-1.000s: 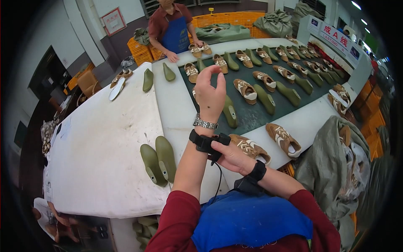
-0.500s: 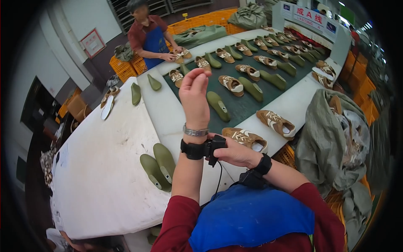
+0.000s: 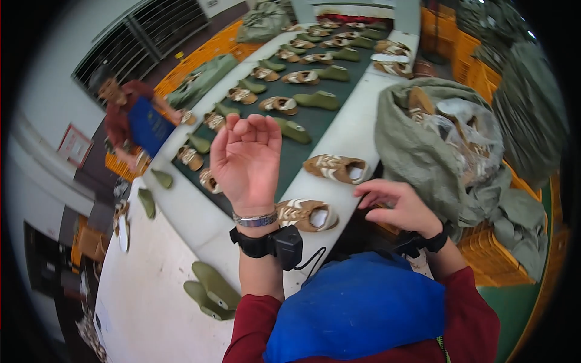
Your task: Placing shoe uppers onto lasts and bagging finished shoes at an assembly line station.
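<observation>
Apparently two brown shoes [image 3: 328, 167] [image 3: 295, 213] lie between the hands [image 3: 248, 162] [image 3: 399, 207].

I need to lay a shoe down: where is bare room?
White tabletop between paired lasts and white sole; also the strip beyond the shoe nearest the right hand, between belt and sack. Crowded: the green belt, lined with shoes and lasts.

Holds the left forearm [image 3: 261, 277] nearly vertical and the left hand [image 3: 247, 162] raised, with the palm [image 3: 243, 178] turned toward the camera and the fingers [image 3: 259, 128] half curled. Holds the right hand [image 3: 399, 204] lower, apart from the left one, with the back upward and the fingers loosely bent, pointing to the left.
</observation>
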Demonstrator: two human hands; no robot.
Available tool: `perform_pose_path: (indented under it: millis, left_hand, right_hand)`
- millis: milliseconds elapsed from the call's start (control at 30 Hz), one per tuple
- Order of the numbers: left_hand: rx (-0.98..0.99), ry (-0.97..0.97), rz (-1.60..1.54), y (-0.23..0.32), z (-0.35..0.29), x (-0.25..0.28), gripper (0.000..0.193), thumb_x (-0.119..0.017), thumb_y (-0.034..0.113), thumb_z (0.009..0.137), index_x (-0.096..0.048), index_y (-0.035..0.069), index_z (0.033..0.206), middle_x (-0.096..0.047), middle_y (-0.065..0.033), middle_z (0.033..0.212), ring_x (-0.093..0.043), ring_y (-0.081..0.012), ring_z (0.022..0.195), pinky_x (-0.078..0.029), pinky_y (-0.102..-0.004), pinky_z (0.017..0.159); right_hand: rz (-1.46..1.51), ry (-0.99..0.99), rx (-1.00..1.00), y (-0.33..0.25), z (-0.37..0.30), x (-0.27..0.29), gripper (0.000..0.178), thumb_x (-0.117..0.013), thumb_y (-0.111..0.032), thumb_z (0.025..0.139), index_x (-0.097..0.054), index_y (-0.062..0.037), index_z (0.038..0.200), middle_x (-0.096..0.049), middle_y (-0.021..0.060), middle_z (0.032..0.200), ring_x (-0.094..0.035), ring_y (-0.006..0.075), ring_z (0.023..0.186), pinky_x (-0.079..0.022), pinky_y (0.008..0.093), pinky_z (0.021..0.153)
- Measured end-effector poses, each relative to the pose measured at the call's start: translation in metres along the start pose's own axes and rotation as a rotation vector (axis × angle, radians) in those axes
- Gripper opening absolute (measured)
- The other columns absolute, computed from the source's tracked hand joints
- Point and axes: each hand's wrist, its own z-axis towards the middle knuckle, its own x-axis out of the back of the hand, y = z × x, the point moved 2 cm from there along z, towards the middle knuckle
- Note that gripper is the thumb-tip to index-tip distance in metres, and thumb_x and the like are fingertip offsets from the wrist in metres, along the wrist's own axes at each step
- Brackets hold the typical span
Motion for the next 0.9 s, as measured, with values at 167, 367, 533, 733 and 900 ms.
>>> perform_pose_path:
  millis: [167,367,533,733,900]
  left_hand:
    - [0.097,-0.177,0.187,-0.065,0.036,0.0,0.02,-0.048,0.015,0.086,-0.057,0.002,0.099,-0.06,-0.0078,0.08,-0.055,-0.0235,0.093,-0.037,-0.0402,0.095]
    - [-0.131,-0.917,1.839,-0.213,0.048,0.059,0.048,-0.065,0.018,0.073,-0.049,0.007,0.117,-0.053,-0.016,0.111,-0.046,-0.0355,0.109,-0.036,-0.0421,0.093]
    - [-0.023,-1.383,2.012,-0.287,0.021,0.084,0.069,-0.069,0.035,0.067,-0.043,0.013,0.126,-0.046,-0.0135,0.12,-0.038,-0.0327,0.117,-0.027,-0.0499,0.097]
    - [0.717,-1.632,2.366,-0.251,-0.004,0.171,0.034,-0.058,0.04,0.077,-0.062,0.006,0.075,-0.06,-0.0126,0.06,-0.059,-0.025,0.056,-0.043,-0.039,0.079]
    - [0.714,-1.29,2.29,-0.243,0.014,0.182,0.03,-0.061,0.033,0.076,-0.062,0.003,0.081,-0.061,-0.0134,0.063,-0.06,-0.0273,0.059,-0.043,-0.0379,0.08]
  right_hand:
    - [-0.811,0.605,0.087,-0.015,-0.065,0.101,0.041,-0.067,-0.006,0.068,-0.056,-0.0012,0.108,-0.057,0.0112,0.105,-0.058,0.0232,0.088,-0.046,0.0312,0.079]
    - [-1.348,0.58,-0.074,0.072,-0.114,0.163,0.058,-0.07,-0.028,0.065,-0.05,-0.001,0.112,-0.057,0.0175,0.098,-0.053,0.034,0.091,-0.042,0.0405,0.079]
    - [-0.949,0.062,-0.328,0.116,-0.118,0.124,0.031,-0.06,-0.027,0.075,-0.058,0.0013,0.087,-0.058,0.0212,0.071,-0.057,0.039,0.067,-0.047,0.0437,0.062]
    - [-0.587,0.036,-0.187,0.095,-0.126,0.162,0.032,-0.057,-0.028,0.083,-0.058,-0.0004,0.098,-0.061,0.0179,0.089,-0.059,0.0327,0.083,-0.047,0.0366,0.072]
    - [-1.213,0.953,0.117,0.055,-0.096,0.243,0.037,-0.067,-0.022,0.073,-0.058,-0.0046,0.105,-0.057,0.014,0.105,-0.055,0.029,0.095,-0.045,0.0367,0.08]
